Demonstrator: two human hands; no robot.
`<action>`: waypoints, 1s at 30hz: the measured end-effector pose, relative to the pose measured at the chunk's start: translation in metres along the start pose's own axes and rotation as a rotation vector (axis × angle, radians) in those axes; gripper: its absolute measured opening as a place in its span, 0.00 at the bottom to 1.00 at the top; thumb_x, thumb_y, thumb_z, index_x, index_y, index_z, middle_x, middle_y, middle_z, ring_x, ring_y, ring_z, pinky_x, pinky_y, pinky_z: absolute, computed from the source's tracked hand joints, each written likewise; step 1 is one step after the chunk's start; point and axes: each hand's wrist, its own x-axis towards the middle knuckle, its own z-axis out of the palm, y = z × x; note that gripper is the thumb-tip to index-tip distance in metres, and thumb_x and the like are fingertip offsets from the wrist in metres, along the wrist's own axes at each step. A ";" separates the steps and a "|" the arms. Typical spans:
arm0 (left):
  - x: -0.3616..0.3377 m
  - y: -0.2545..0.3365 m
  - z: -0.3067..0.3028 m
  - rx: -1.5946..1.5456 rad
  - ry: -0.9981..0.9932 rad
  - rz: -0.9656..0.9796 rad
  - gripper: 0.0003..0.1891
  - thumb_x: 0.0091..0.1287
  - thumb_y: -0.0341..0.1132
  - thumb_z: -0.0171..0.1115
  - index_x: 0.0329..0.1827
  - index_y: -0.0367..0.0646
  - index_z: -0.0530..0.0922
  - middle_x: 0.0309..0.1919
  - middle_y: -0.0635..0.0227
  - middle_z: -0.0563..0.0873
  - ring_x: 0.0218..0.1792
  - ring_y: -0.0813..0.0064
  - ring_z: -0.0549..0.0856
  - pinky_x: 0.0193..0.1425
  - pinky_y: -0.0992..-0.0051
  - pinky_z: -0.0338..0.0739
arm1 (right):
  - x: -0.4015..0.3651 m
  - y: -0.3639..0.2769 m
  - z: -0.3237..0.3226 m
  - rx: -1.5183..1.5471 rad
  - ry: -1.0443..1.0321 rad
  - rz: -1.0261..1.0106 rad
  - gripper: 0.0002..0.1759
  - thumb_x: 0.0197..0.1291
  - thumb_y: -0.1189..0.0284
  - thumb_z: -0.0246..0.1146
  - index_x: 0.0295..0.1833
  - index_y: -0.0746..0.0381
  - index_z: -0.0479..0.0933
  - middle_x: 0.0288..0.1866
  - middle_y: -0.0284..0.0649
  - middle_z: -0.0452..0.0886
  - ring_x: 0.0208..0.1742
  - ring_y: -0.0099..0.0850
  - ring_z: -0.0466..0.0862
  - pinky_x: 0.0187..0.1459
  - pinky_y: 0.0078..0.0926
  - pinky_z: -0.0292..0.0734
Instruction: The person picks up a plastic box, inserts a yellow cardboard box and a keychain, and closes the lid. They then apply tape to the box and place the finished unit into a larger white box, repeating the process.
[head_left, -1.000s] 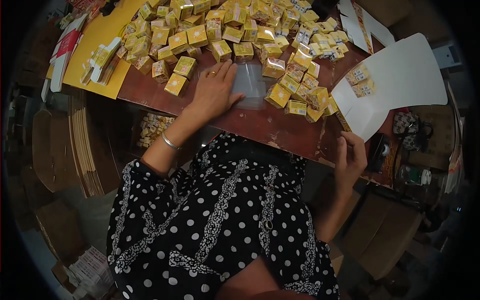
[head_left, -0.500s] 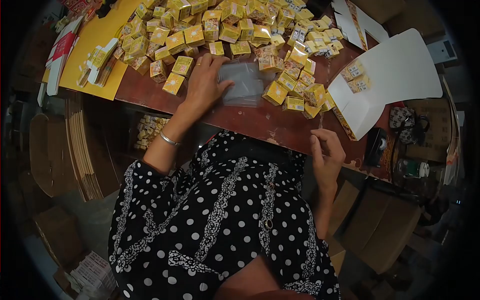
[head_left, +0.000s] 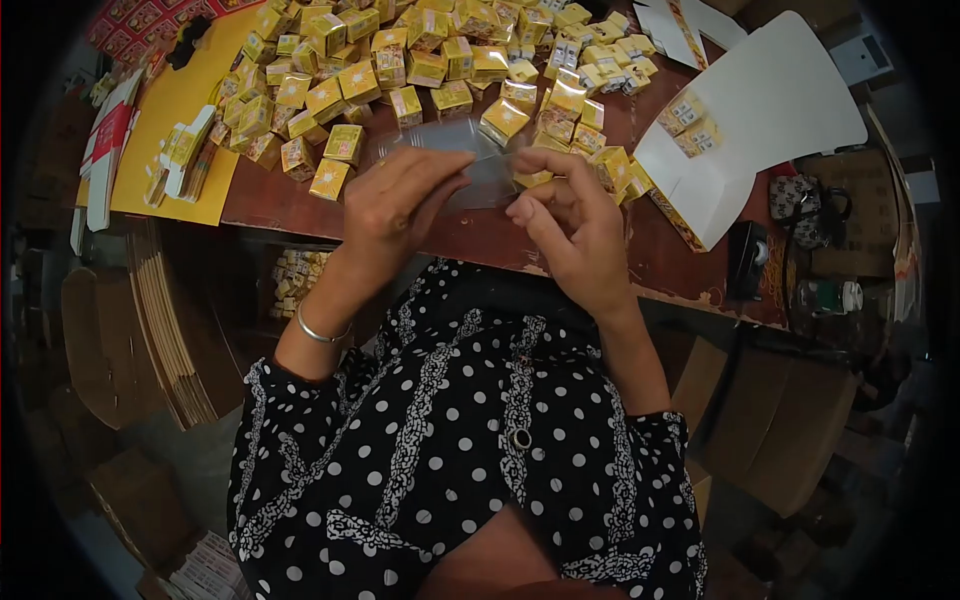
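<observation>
Clear plastic bag (head_left: pixel 478 168): pinched between left hand (head_left: pixel 400 205) and right hand (head_left: pixel 568 225), fingers of both closed on its near edge. Small yellow boxes (head_left: pixel 400 60): heaped just beyond both hands on brown table (head_left: pixel 660 245). White card (head_left: pixel 775 105): right of right hand.

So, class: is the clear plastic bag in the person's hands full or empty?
Empty: the clear plastic bag looks flat, see-through, between left hand and right hand; yellow boxes lie outside it.

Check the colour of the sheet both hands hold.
The sheet is clear, see-through plastic; head view shows it.
</observation>
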 end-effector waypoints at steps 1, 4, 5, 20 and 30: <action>0.000 0.003 -0.002 0.013 -0.016 0.010 0.15 0.59 0.22 0.75 0.49 0.40 0.87 0.37 0.62 0.90 0.35 0.64 0.89 0.39 0.69 0.84 | -0.001 -0.001 -0.003 -0.001 0.007 0.004 0.22 0.71 0.81 0.61 0.69 0.69 0.71 0.53 0.42 0.83 0.47 0.25 0.86 0.49 0.21 0.83; -0.006 0.007 -0.003 0.018 -0.087 0.053 0.18 0.59 0.23 0.75 0.53 0.41 0.87 0.40 0.63 0.90 0.38 0.63 0.89 0.40 0.69 0.84 | -0.007 -0.004 -0.015 0.182 -0.231 0.190 0.21 0.71 0.78 0.63 0.67 0.68 0.71 0.63 0.47 0.81 0.38 0.25 0.88 0.38 0.20 0.84; -0.008 0.009 -0.003 0.012 -0.139 0.091 0.20 0.59 0.25 0.75 0.56 0.41 0.86 0.43 0.63 0.90 0.41 0.62 0.89 0.42 0.68 0.84 | -0.008 -0.007 -0.018 0.221 -0.334 0.268 0.25 0.71 0.76 0.62 0.71 0.68 0.67 0.63 0.50 0.81 0.36 0.27 0.89 0.37 0.20 0.85; -0.051 0.020 0.019 -0.193 -0.436 -0.225 0.27 0.68 0.33 0.72 0.68 0.34 0.76 0.52 0.51 0.88 0.51 0.60 0.90 0.58 0.66 0.84 | -0.042 0.002 -0.072 0.171 0.146 0.068 0.12 0.75 0.76 0.58 0.58 0.69 0.79 0.49 0.45 0.89 0.29 0.22 0.85 0.32 0.16 0.81; -0.063 0.018 0.043 -1.144 -0.325 -1.122 0.29 0.84 0.47 0.48 0.79 0.35 0.63 0.53 0.57 0.82 0.51 0.67 0.87 0.56 0.69 0.84 | -0.052 0.072 -0.107 -0.474 0.534 0.206 0.15 0.70 0.75 0.66 0.61 0.65 0.82 0.51 0.39 0.88 0.46 0.25 0.88 0.48 0.22 0.83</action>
